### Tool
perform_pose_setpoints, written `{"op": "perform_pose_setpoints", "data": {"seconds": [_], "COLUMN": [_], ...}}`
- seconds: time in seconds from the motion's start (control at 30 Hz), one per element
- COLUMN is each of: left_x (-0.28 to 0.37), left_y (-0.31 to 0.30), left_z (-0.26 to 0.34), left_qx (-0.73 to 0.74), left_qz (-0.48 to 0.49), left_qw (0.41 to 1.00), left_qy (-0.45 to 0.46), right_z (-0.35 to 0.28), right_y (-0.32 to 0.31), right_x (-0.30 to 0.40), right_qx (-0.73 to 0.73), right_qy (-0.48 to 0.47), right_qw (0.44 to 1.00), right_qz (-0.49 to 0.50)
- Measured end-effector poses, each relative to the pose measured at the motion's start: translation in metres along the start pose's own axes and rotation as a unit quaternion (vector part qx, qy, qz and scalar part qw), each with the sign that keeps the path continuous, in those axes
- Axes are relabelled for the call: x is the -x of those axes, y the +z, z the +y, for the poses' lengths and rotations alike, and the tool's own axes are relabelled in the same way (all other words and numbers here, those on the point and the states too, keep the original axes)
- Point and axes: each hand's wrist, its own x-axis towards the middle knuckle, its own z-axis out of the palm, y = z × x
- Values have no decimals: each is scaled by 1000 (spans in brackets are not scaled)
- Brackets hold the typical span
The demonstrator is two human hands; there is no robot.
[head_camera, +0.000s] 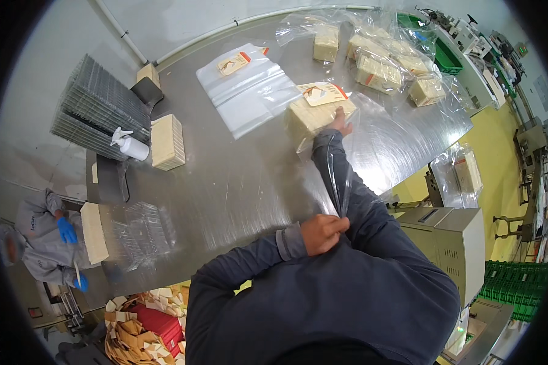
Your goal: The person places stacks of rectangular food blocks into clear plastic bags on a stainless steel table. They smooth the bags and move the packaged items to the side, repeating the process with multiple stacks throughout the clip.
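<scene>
A block of sliced bread [308, 119] lies in a clear plastic bag on the steel table, with a printed label card [323, 93] on its top. My right hand [340, 122] rests against the near right side of the bread, fingers spread, inside or under the film; which cannot be told. Close to my chest, my left hand [325, 233] pinches the gathered end of the clear bag [340, 182], which stretches between both hands. Left of the bread lies a stack of flat clear bags [249, 91] with another label card [234, 63] on it.
Bagged bread blocks [379, 73] stand at the back right. An unwrapped loaf [168, 142], a white spray bottle [133, 147] and stacked clear trays [102, 100] are at the left. A co-worker in blue gloves [66, 230] stands beyond the left edge. A beige machine [443, 246] adjoins the right side.
</scene>
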Motion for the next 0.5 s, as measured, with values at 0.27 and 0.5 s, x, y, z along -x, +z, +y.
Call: {"op": "perform_pose_setpoints", "data": {"seconds": [0.27, 0.5], "left_x": [-14, -99], "left_y": [-19, -68], "left_z": [26, 17], "left_qx": [75, -348], "left_qz": [-209, 37], "left_qw": [974, 923], "left_qy": [-31, 162], "right_z": [26, 37], "right_y": [18, -33], "right_x": [59, 74], "right_qx": [16, 143], "right_qy": [-32, -166], "right_qw": [996, 930], "right_qz": [-85, -297]}}
